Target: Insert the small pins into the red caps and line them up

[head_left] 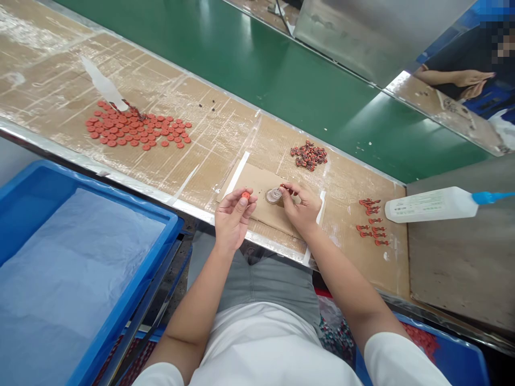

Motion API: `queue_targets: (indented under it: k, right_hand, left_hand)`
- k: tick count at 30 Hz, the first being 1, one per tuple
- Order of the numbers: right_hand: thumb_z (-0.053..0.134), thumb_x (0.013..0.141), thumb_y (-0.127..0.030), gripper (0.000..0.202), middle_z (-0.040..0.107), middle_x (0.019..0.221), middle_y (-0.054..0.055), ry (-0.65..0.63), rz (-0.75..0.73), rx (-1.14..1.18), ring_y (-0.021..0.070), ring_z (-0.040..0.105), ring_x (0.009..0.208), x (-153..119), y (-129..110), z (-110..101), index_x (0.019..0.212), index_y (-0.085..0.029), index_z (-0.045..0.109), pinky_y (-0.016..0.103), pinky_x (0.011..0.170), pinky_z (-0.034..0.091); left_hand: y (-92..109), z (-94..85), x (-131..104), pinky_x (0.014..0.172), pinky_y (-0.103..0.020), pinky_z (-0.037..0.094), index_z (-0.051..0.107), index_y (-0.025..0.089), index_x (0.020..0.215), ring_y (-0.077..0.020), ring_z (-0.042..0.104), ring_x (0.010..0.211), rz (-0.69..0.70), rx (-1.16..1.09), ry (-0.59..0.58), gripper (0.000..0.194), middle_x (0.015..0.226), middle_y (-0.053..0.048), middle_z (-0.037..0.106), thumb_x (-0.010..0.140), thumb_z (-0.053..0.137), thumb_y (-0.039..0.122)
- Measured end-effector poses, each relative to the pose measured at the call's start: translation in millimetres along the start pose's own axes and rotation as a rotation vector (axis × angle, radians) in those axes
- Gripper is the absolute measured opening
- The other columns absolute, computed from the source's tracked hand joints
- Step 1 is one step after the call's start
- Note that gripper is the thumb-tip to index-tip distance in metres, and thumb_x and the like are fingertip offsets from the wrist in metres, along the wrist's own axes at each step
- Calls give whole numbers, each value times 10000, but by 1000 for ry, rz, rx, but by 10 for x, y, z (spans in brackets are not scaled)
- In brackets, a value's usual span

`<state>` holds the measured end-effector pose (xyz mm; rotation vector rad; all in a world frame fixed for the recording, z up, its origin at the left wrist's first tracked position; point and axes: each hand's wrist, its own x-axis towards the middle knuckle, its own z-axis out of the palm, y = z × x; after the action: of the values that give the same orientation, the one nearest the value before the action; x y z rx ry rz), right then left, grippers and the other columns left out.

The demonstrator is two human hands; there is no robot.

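Plastic-covered cardboard lines the counter (219, 134), probably to shield it. At its near side, the left hand (233, 219) pinches a red disc (245, 195) by its edge, apparently keeping its face free. The right hand (302, 210) holds a small dark-red piece (284, 187) right beside a clear round dish (273, 197), placed within easy reach. To the right, red-based pieces (375, 221) sit mostly spaced out (perhaps to avoid contact) near a white bottle (432, 205). Farther off, a dark-red heap (309, 155) lies by the green belt (257, 59).

Extends both arms (207, 287) forward and inward. Presents left hand (234, 219) palm up, in a pinch. Presents right hand (301, 208) palm down, likewise pinching.
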<state>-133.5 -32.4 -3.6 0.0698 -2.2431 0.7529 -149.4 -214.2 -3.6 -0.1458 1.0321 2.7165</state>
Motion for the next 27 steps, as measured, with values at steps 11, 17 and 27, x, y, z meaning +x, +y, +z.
queue_targets:
  k: [11,17,27]
  right_hand:
    - [722,787,-352,219,738,891,38,110,377,361,157,666,762,14,-65,27,963,-221,721,318,745,540]
    - [807,684,-337,249,733,860,16,194,718,715,124,667,752,106,-122,-20,889,-216,734,253,694,539]
    - [821,670,-313,188,724,805,-13,31,989,1070,35,511,509,115,-611,-394,804,-227,722,165,462,440]
  left_hand:
    - [10,2,-16,796,-178,545,721,234,958,-101,704,885,-5,14,28,285,1079,-27,722,691,803,285]
    - [-20,80,-128,735,-199,565,719,248,987,-128,706,899,-26,-1,28,272,1056,-26,727,722,780,255]
    - [-98,333,-400,829,-264,562,738,232,935,-143,707,897,-63,-5,26,222,969,-28,750,719,784,239]
